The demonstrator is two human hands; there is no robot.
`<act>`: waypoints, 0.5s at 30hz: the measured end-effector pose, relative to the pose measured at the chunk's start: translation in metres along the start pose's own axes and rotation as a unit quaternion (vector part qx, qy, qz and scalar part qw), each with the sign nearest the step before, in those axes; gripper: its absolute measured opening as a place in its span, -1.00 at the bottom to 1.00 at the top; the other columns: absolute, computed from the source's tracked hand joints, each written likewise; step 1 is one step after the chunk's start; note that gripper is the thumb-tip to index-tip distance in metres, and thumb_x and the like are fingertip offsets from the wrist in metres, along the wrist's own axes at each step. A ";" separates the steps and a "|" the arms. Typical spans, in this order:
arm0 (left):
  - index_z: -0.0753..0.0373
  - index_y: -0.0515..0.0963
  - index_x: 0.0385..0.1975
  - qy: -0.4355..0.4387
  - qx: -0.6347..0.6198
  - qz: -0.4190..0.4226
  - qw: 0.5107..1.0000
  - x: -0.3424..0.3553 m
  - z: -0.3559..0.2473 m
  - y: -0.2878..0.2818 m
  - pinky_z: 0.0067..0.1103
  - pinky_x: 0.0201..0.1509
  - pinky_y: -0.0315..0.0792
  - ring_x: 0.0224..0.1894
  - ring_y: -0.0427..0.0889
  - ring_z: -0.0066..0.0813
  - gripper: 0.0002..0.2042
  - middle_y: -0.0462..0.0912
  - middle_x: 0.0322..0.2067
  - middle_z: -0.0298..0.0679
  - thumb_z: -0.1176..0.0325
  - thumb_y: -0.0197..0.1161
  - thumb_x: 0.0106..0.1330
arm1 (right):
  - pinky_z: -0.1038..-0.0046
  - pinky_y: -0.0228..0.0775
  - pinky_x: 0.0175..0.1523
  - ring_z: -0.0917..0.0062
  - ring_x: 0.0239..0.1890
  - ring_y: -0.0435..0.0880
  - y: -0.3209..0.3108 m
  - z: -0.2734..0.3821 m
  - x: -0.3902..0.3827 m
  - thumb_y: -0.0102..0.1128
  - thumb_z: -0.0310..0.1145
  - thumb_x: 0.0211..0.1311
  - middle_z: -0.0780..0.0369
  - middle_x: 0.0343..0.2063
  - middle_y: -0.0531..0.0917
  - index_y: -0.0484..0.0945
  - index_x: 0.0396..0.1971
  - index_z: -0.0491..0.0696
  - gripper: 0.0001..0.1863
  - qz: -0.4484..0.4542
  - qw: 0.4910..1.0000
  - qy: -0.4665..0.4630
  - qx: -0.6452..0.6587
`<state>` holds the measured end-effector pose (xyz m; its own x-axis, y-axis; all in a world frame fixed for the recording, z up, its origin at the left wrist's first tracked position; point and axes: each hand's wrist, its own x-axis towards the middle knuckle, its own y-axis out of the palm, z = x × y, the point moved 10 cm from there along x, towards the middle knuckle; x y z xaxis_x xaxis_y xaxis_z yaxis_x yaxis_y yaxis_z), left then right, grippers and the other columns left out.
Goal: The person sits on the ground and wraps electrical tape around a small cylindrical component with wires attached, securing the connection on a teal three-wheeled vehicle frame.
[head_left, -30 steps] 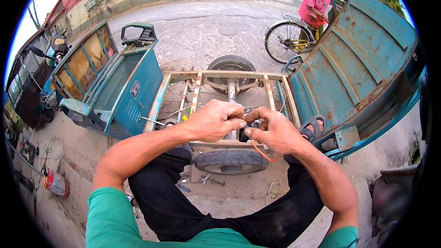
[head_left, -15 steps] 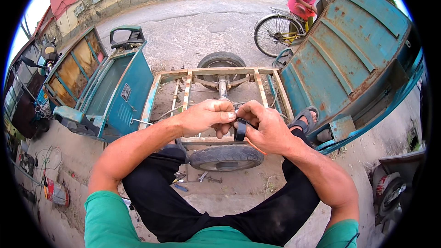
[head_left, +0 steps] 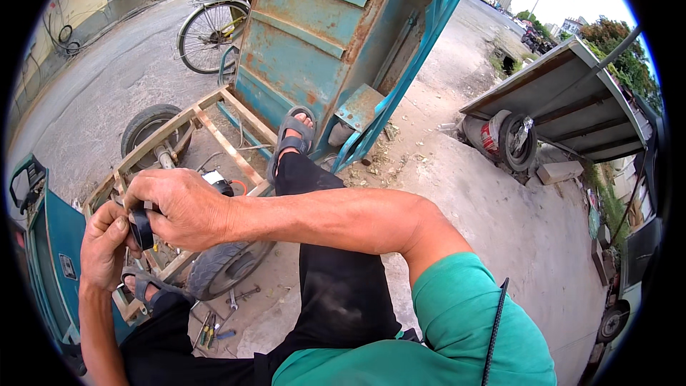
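A roll of black tape (head_left: 143,231) hangs at my right hand (head_left: 179,200), whose fingers are curled closed around it. Thumb to finger, my left hand (head_left: 104,244) is pinched close against the right; what lies between its fingers is too small and covered to make out. Both hands meet above the bare frame (head_left: 232,146) of a cart, between my knees. One tyre (head_left: 229,269) of the frame lies just below the hands, and another wheel (head_left: 151,132) is at the far side.
A rusty teal cargo box (head_left: 307,36) stands tipped up beyond my sandalled foot (head_left: 294,136). Hand tools (head_left: 212,330) lie on the ground near the tyre. A bicycle (head_left: 213,37) with a person stands behind the frame. At right, a spare wheel (head_left: 517,141) sits under a tilted panel (head_left: 572,104).
My view has swung to the right, so the hands and cart frame now appear farther left. The hands remain together, with the tape roll still in the right one.
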<state>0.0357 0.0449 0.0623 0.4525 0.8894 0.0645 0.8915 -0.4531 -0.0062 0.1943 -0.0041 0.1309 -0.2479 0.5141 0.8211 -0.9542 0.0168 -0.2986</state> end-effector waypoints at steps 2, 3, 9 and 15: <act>0.25 0.49 -0.31 0.029 0.018 -0.009 0.999 -0.001 -0.012 0.003 -0.66 -0.44 0.45 -0.55 0.52 -0.61 -0.73 0.55 -0.55 -0.34 0.16 0.32 0.42 | 0.27 0.53 -0.23 0.26 -0.37 0.71 0.000 -0.012 0.004 0.21 -0.56 0.16 0.03 -0.40 0.68 0.60 -0.29 -0.25 -0.87 0.011 0.994 0.092 0.062; 0.26 0.48 -0.31 0.055 0.058 -0.011 0.997 -0.001 -0.018 0.004 -0.66 -0.41 0.44 -0.53 0.51 -0.63 -0.72 0.54 -0.53 -0.35 0.16 0.31 0.42 | 0.29 0.53 -0.23 0.33 -0.37 0.72 0.001 -0.020 0.003 0.22 -0.54 0.18 0.02 -0.40 0.70 0.60 -0.28 -0.27 -0.86 0.017 0.986 0.137 0.094; 0.30 0.48 -0.29 0.151 0.226 -0.035 0.962 -0.013 -0.048 0.010 -0.67 -0.31 0.35 -0.42 0.44 -0.66 -0.74 0.47 -0.47 -0.38 0.20 0.24 0.48 | 0.48 0.47 -0.38 0.60 -0.52 0.62 0.014 -0.055 -0.002 0.14 -0.38 0.31 0.22 -0.55 0.68 0.62 -0.36 -0.23 -0.80 0.097 0.926 0.319 0.175; 0.31 0.48 -0.25 0.119 0.218 -0.048 0.967 -0.008 -0.038 0.015 -0.65 -0.29 0.39 -0.41 0.47 -0.65 -0.76 0.50 -0.46 -0.35 0.23 0.20 0.49 | 0.41 0.44 -0.41 0.54 -0.56 0.59 0.023 -0.067 -0.010 0.08 -0.37 0.36 0.21 -0.58 0.65 0.60 -0.37 -0.21 -0.78 0.101 0.923 0.336 0.162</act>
<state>0.0443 0.0289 0.0998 0.3953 0.8637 0.3127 0.8775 -0.2545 -0.4064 0.1860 0.0485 0.0830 -0.3700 0.8958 0.2462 -0.9270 -0.3382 -0.1624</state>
